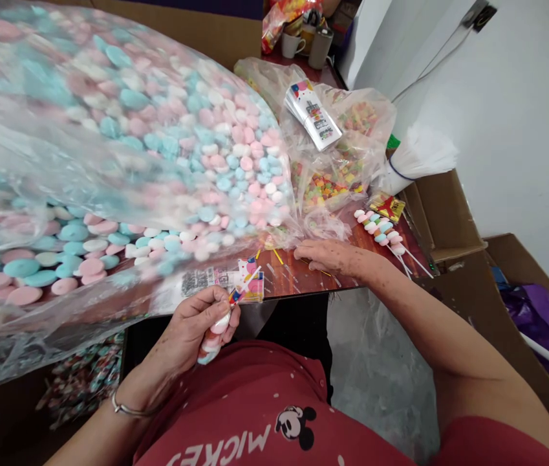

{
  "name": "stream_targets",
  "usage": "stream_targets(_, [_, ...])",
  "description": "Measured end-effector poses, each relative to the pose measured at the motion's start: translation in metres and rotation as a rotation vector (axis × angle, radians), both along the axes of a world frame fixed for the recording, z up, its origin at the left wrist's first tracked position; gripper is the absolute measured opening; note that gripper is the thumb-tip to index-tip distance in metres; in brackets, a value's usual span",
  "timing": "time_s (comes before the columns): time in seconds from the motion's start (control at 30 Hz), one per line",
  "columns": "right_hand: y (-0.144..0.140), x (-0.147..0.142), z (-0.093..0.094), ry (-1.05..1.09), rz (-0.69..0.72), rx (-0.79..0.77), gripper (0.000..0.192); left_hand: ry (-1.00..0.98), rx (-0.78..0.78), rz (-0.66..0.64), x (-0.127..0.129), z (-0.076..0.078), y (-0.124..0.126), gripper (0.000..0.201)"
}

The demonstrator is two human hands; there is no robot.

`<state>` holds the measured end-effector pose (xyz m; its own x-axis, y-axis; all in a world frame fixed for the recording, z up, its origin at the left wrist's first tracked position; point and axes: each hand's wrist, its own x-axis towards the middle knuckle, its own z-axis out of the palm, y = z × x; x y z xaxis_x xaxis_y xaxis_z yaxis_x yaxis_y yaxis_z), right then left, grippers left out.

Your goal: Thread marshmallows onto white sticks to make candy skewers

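Right beyond the left hand (191, 330) lies one huge clear bag of candy discs (123, 162), pink, blue and white, far too many to count. Beyond the right hand (327, 255) sits one bag of small mixed-colour candies (332, 184), with one stack of printed header cards (313, 116) on top of it. To the right of that hand lie finished candy skewers (383, 232), two or perhaps three, their white sticks pointing toward the table's edge; just past them is one small red and yellow packet (387, 207), and farther out one bundle of white sticks (417, 155) in a clear sleeve. Far off stand two mugs (306, 44).

All this rests on a dark reddish wooden table (298, 275), its edge just under the right wrist. A white wall (521, 116) rises to the right, with cardboard boxes (449, 220) below it and a purple bag (540, 323) on the floor.

The left hand is curled closed around a candy skewer (218, 327), a few discs already threaded on its stick, held close to the body below the table's edge; one printed card (249, 285) lies on the table just above it. The right hand lies palm down on the table, fingers loosely bent and nearly flat, touching the wood near small yellow scraps (278, 256); whether it pinches anything cannot be told.
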<state>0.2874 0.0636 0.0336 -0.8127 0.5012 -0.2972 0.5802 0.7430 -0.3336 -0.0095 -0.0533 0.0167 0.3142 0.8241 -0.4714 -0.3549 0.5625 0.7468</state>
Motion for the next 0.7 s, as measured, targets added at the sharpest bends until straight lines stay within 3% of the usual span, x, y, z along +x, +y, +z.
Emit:
stream_targets(0.43, [-0.001,0.003,-0.008,-0.073,0.040,0.080,0.013,-0.007,-0.003,-0.032,0.000,-0.002,-0.001,0.034])
stream_targets(0.7, [-0.021,0.002,-0.009,0.211,-0.087,0.081,0.011,-0.034,0.013,-0.015,-0.003,-0.006,-0.001,0.033])
